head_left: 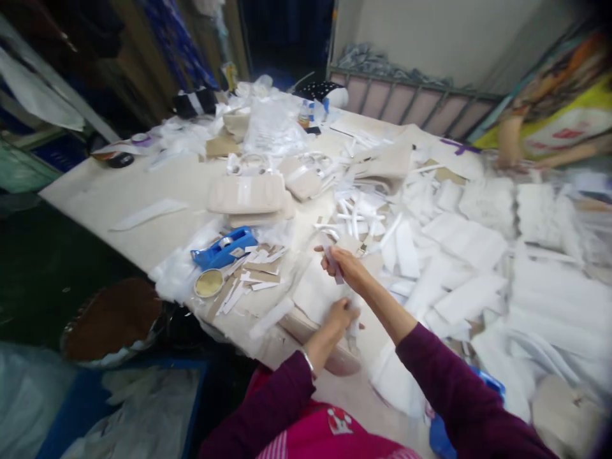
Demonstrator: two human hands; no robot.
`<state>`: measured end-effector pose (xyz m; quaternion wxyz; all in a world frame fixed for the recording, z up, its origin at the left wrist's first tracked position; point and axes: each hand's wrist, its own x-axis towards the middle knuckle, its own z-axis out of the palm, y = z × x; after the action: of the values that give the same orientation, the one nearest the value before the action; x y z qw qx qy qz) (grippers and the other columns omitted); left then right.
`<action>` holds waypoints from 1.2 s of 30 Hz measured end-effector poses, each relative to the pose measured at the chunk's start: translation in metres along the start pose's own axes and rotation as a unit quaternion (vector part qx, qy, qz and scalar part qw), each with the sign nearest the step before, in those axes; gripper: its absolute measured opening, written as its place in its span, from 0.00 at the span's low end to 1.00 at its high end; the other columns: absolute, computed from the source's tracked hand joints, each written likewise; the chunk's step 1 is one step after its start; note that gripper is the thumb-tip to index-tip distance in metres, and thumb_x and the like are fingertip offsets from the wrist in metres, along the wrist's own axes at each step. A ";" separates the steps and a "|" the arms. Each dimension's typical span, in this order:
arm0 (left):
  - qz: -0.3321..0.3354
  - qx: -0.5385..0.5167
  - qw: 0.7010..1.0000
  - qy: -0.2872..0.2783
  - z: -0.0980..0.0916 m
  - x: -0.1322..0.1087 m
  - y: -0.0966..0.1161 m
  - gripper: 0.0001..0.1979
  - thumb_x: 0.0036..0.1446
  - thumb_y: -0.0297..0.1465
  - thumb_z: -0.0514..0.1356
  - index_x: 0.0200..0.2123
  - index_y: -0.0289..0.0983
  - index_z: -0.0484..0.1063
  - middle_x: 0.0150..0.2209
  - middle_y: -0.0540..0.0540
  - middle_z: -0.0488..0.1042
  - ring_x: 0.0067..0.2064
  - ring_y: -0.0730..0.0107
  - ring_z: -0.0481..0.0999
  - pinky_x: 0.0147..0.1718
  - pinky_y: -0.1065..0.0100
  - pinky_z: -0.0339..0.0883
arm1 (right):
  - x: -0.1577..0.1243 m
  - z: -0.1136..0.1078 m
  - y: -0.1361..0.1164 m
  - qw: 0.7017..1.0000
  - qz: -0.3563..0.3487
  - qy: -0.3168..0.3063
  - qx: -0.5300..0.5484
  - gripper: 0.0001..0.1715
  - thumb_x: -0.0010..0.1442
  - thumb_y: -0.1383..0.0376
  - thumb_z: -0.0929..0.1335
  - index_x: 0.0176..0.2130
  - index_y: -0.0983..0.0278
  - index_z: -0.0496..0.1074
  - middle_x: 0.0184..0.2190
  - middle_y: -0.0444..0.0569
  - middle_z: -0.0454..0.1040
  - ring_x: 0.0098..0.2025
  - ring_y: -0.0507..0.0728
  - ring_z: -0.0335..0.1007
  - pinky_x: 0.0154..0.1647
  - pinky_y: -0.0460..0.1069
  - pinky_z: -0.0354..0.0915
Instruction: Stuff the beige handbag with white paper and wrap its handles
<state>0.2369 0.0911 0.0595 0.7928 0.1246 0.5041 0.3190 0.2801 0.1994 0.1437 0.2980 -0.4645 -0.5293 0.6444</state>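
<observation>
My right hand (pixel 345 266) pinches a narrow lilac-grey strip (pixel 335 265) above the table. Just below it, my left hand (pixel 340 317) grips the edge of a white padded piece (pixel 318 293), and a silver bangle (pixel 308 363) shows at that wrist. Both purple sleeves come in from the bottom of the view. A heap of white foam strips (pixel 459 268) lies to the right of my hands. A cream padded bag panel (pixel 246 194) rests farther up the table, with a blue tape dispenser (pixel 222 248) and cut paper scraps (pixel 253 268) to my left.
The long cream table (pixel 143 185) is covered in plastic sheeting, cardboard and a bottle (pixel 304 115). A co-worker's arm (pixel 509 140) and yellow apron are at top right. A metal railing (pixel 411 102) stands behind, and a blue bin (pixel 119 408) sits at lower left.
</observation>
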 end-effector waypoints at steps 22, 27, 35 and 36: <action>0.007 0.151 0.988 0.002 0.009 0.000 0.002 0.18 0.50 0.28 0.68 0.39 0.35 0.62 0.34 0.43 0.76 0.33 0.62 0.80 0.36 0.61 0.76 | -0.118 -0.078 0.156 0.947 0.266 0.168 0.062 0.14 0.65 0.60 0.66 0.34 0.69 0.69 0.24 0.39 0.66 0.20 0.44 0.59 0.20 0.41 0.60; 0.004 0.146 0.989 0.004 0.008 -0.002 0.005 0.16 0.49 0.27 0.68 0.37 0.34 0.65 0.33 0.44 0.76 0.33 0.61 0.80 0.36 0.62 0.76 | -0.098 -0.079 0.146 0.957 0.262 0.116 0.042 0.13 0.65 0.61 0.67 0.33 0.69 0.69 0.24 0.40 0.68 0.20 0.45 0.61 0.20 0.41 0.61; 0.016 0.124 0.992 0.008 0.009 -0.007 0.006 0.15 0.47 0.26 0.69 0.37 0.35 0.68 0.33 0.44 0.76 0.36 0.60 0.80 0.38 0.62 0.76 | -0.116 -0.107 0.147 0.970 0.239 0.044 0.007 0.15 0.65 0.61 0.67 0.30 0.69 0.69 0.22 0.39 0.68 0.19 0.45 0.62 0.21 0.41 0.63; 0.015 0.123 0.992 0.010 0.008 -0.006 0.005 0.15 0.47 0.26 0.69 0.37 0.34 0.68 0.34 0.44 0.77 0.37 0.60 0.80 0.38 0.62 0.76 | -0.115 -0.107 0.148 0.970 0.237 0.044 0.002 0.15 0.65 0.61 0.67 0.30 0.69 0.69 0.21 0.38 0.67 0.19 0.45 0.61 0.21 0.41 0.62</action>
<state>0.2403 0.0923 0.0707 0.7616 0.2259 0.5455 0.2672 0.4386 0.1035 0.0335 0.1606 -0.6044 -0.3891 0.6765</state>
